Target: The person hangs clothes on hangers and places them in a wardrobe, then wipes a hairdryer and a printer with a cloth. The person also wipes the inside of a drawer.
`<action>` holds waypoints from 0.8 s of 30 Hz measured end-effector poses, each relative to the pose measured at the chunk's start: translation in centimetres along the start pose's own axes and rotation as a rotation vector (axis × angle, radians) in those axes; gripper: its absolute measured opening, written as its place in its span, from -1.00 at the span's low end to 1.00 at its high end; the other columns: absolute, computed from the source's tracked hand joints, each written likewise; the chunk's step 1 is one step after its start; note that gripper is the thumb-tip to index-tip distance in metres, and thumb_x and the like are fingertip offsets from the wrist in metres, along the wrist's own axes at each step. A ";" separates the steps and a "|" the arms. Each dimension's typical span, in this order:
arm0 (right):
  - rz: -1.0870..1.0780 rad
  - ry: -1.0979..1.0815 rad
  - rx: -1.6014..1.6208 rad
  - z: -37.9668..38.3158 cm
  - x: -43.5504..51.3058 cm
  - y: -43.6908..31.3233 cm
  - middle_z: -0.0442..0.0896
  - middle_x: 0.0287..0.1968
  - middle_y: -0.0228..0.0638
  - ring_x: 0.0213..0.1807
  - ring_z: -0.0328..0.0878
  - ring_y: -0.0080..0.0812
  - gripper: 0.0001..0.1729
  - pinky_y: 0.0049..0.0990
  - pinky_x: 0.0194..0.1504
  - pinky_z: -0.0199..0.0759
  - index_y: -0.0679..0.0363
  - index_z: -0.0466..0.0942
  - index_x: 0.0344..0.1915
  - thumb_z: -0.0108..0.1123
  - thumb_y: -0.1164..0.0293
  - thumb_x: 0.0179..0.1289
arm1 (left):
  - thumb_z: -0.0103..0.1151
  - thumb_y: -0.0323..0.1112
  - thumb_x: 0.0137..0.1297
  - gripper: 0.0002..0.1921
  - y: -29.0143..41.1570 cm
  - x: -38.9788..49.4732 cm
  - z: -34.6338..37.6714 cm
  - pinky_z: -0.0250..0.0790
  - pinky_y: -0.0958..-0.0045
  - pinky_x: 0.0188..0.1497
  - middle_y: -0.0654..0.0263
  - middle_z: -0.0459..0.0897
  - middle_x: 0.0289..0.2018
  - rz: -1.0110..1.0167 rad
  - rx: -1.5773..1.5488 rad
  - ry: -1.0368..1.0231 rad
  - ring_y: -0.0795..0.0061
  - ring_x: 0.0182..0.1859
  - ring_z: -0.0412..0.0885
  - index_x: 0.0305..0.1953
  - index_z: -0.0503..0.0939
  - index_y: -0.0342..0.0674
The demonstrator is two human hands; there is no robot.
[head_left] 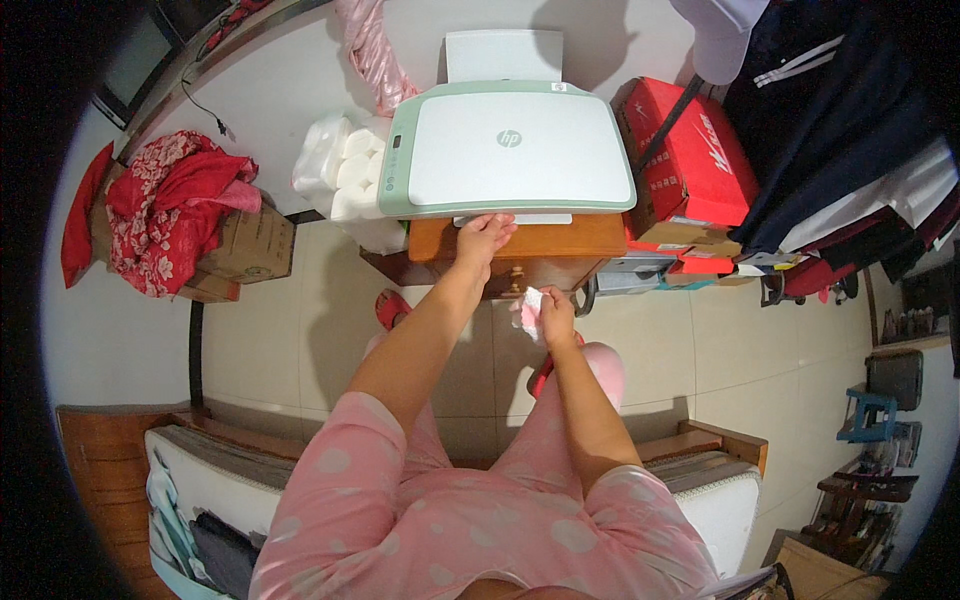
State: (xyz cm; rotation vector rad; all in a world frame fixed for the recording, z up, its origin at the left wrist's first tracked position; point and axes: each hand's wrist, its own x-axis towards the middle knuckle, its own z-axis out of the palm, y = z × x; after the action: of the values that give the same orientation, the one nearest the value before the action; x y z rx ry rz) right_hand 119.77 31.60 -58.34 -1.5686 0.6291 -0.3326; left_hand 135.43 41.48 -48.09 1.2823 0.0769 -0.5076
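Note:
An HP printer (517, 150) with a white lid and pale green trim stands on a wooden cabinet (570, 238). My left hand (484, 238) is at the printer's front edge, fingertips by the white output tray (544, 220). Whether those fingers grip the tray or only touch the edge is hard to see. Lower and to the right, my right hand (556, 319) holds a crumpled pink and white cloth (531, 313) in front of the cabinet. A white sheet or paper support (504, 56) rises behind the printer.
Packs of white paper rolls (356, 169) sit left of the printer. Red shoe boxes (686, 154) are stacked on its right, near hanging dark clothes (817, 112). Red floral fabric (184, 202) covers a cardboard box (251, 244). Behind me is a bed (720, 510).

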 end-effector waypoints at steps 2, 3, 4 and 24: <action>0.024 -0.012 -0.045 0.1 -0.4 -0.7 0.57 -0.53 -0.34 -0.55 0.45 -0.55 -0.76 -0.51 -0.49 0.36 0.28 0.54 -0.28 -0.13 0.46 0.26 | 0.00 -0.30 0.45 -0.78 -0.1 -0.5 -0.5 0.46 0.50 -0.09 0.23 0.68 -0.13 -0.020 0.027 -0.022 0.44 -0.12 0.65 -0.10 0.57 -0.31; 0.035 -0.009 -0.067 -0.2 -0.3 -0.4 0.58 -0.51 -0.37 -0.54 0.46 -0.57 -0.76 -0.54 -0.49 0.36 0.28 0.53 -0.28 -0.14 0.47 0.28 | -0.01 -0.30 0.45 -0.78 0.1 -1.1 -0.3 0.47 0.49 -0.10 0.23 0.68 -0.13 -0.031 0.043 -0.041 0.44 -0.13 0.66 -0.11 0.57 -0.31; 0.013 -0.003 -0.063 -0.4 -0.1 -0.2 0.58 -0.51 -0.37 -0.54 0.46 -0.57 -0.76 -0.54 -0.49 0.36 0.28 0.53 -0.29 -0.14 0.47 0.27 | -0.01 -0.30 0.44 -0.78 0.4 -1.6 -0.1 0.47 0.48 -0.11 0.24 0.68 -0.14 0.015 0.096 -0.064 0.45 -0.15 0.65 -0.13 0.58 -0.32; -0.087 0.371 0.436 -3.9 0.8 -5.1 0.54 -0.13 -0.31 -0.13 0.46 -0.47 -0.67 -0.51 -0.06 0.37 0.29 0.40 0.05 -0.14 0.42 0.36 | 0.43 -0.02 -0.05 -0.12 9.7 -1.2 0.1 -0.12 0.00 0.45 0.26 0.21 0.38 1.018 1.731 -0.115 0.27 0.44 0.08 0.35 0.26 0.05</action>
State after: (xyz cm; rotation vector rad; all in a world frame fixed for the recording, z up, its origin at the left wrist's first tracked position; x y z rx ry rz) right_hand 119.14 27.93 -53.01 -1.1228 0.7162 -0.7847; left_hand 138.23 43.62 -39.01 2.6275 -1.3160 0.4468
